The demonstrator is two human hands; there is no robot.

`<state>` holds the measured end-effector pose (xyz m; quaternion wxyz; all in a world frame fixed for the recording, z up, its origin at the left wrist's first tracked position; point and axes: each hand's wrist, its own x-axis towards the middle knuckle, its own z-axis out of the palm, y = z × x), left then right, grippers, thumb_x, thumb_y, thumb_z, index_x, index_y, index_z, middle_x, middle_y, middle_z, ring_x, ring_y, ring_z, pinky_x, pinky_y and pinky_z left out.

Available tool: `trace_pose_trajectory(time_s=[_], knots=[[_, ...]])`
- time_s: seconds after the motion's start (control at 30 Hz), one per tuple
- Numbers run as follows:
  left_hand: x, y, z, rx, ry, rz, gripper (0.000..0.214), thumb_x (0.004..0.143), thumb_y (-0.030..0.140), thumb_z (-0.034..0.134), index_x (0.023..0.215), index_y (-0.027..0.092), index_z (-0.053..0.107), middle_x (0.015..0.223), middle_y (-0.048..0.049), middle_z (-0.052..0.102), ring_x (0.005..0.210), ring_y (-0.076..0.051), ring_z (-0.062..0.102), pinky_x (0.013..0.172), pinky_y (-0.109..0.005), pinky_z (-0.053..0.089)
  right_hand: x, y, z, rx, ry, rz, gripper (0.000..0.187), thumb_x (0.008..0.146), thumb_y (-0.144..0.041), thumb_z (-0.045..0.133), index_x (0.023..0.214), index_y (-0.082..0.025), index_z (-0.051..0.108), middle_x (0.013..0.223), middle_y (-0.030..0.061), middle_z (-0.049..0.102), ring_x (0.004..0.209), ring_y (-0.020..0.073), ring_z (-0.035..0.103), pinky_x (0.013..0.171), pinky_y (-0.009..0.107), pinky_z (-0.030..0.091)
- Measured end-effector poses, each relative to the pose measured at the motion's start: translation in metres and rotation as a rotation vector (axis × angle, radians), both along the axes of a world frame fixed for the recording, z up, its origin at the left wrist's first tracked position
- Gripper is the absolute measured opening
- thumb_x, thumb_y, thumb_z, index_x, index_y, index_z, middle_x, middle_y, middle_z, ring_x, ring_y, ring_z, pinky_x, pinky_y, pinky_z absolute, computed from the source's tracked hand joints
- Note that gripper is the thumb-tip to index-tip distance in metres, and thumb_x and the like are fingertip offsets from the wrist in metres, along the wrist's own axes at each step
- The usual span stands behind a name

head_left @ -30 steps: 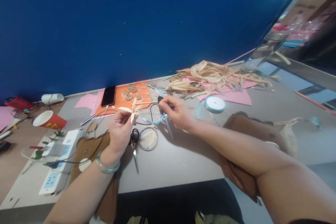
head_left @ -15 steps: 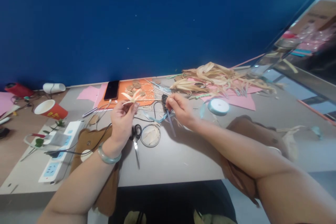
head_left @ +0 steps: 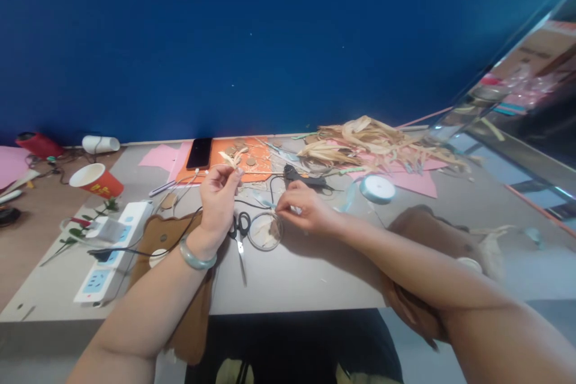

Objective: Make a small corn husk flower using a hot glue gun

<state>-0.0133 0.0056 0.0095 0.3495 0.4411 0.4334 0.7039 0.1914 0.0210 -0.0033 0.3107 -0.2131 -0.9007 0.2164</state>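
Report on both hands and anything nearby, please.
Left hand pinching pale splayed piece. Right hand near ring, contact unclear. Scissors beside ring; black glue gun beyond right hand.

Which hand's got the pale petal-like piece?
The left hand, with the pale green bangle, pinches the petal-like piece. The right hand, bare-wristed, is by the round hoop instead.

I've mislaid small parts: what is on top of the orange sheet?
On the orange sheet: smartphone, tan discs, pale scraps. The left hand and its husk flower hide part; what's behind them cannot be seen.
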Motion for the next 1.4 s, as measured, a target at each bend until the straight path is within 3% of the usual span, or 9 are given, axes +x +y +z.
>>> trace_pose_trajectory(time_s=[0.23,0.3,0.37,0.43,0.63,0.83,1.07,1.27,1.4], knots=[[-0.001,0.003,0.005,0.034,-0.057,0.016,0.021,0.075,0.030,0.073,0.075,0.016,0.057,0.059,0.0050,0.054,0.049,-0.005,0.045,0.048,-0.019,0.036,-0.020,0.012,0.011,0.076,-0.319,0.045,0.036,0.096,-0.028,0.040,0.067,-0.016,0.057,0.058,0.0007,0.057,0.053,0.0117,0.042,0.083,0.034,0.034],[-0.002,0.004,0.005,0.055,-0.086,0.024,0.022,0.074,0.030,0.074,0.076,0.016,0.057,0.061,0.0044,0.056,0.049,-0.005,0.046,0.048,-0.019,0.037,-0.032,0.022,0.011,0.070,-0.398,0.040,0.031,0.091,-0.032,0.051,0.067,-0.015,0.062,0.060,0.0009,0.060,0.057,0.0121,0.047,0.082,0.034,0.032],[-0.003,0.005,0.005,0.067,-0.134,0.039,0.024,0.072,0.030,0.075,0.077,0.017,0.056,0.064,0.0037,0.058,0.049,-0.005,0.047,0.047,-0.019,0.037,-0.046,0.035,0.009,0.052,-0.425,0.010,0.013,0.085,-0.026,0.061,0.087,-0.017,0.069,0.076,0.0031,0.067,0.068,0.0139,0.055,0.081,0.032,0.031],[-0.003,0.007,0.006,0.064,-0.173,0.053,0.025,0.071,0.031,0.076,0.077,0.017,0.056,0.065,0.0033,0.059,0.050,-0.005,0.049,0.047,-0.019,0.037,-0.061,0.047,0.005,0.063,-0.443,-0.051,0.018,0.081,-0.018,0.062,0.097,-0.016,0.070,0.083,0.0048,0.069,0.073,0.0154,0.057,0.080,0.031,0.030],[-0.007,0.010,0.007,0.057,-0.232,0.067,0.023,0.070,0.029,0.075,0.076,0.016,0.057,0.064,0.0034,0.058,0.054,-0.006,0.051,0.049,-0.018,0.038,-0.095,0.068,-0.010,0.116,-0.552,-0.138,0.013,0.079,-0.021,0.059,0.078,-0.014,0.070,0.082,0.0088,0.070,0.077,0.0194,0.057,0.084,0.034,0.028],[-0.009,0.013,0.004,0.034,-0.239,0.050,0.022,0.072,0.028,0.074,0.077,0.016,0.057,0.064,0.0036,0.057,0.054,-0.006,0.050,0.050,-0.018,0.037,-0.101,0.075,-0.017,0.161,-0.616,-0.116,0.016,0.081,-0.019,0.053,0.082,-0.015,0.068,0.086,0.0084,0.069,0.078,0.0195,0.056,0.087,0.037,0.026],[-0.009,0.013,0.003,0.023,-0.239,0.065,0.022,0.072,0.028,0.074,0.076,0.017,0.056,0.065,0.0040,0.056,0.052,-0.005,0.049,0.049,-0.018,0.037,-0.097,0.085,-0.014,0.072,-0.579,-0.003,0.011,0.081,-0.014,0.054,0.080,-0.014,0.065,0.081,0.0072,0.064,0.074,0.0177,0.051,0.081,0.034,0.030],[-0.008,0.013,0.004,0.020,-0.229,0.061,0.023,0.072,0.029,0.074,0.075,0.017,0.055,0.064,0.0039,0.056,0.053,-0.006,0.051,0.047,-0.018,0.036,-0.080,0.092,-0.009,-0.203,-0.292,-0.016,0.007,0.079,-0.011,0.054,0.077,-0.012,0.061,0.078,0.0044,0.059,0.071,0.0141,0.047,0.068,0.026,0.034],[-0.008,0.013,0.005,0.023,-0.238,0.051,0.023,0.071,0.028,0.074,0.075,0.017,0.054,0.062,0.0042,0.056,0.053,-0.006,0.051,0.048,-0.018,0.036,-0.072,0.089,-0.006,-0.354,-0.233,-0.018,0.012,0.085,-0.022,0.051,0.079,-0.013,0.056,0.067,-0.0010,0.053,0.062,0.0104,0.045,0.060,0.022,0.035]])
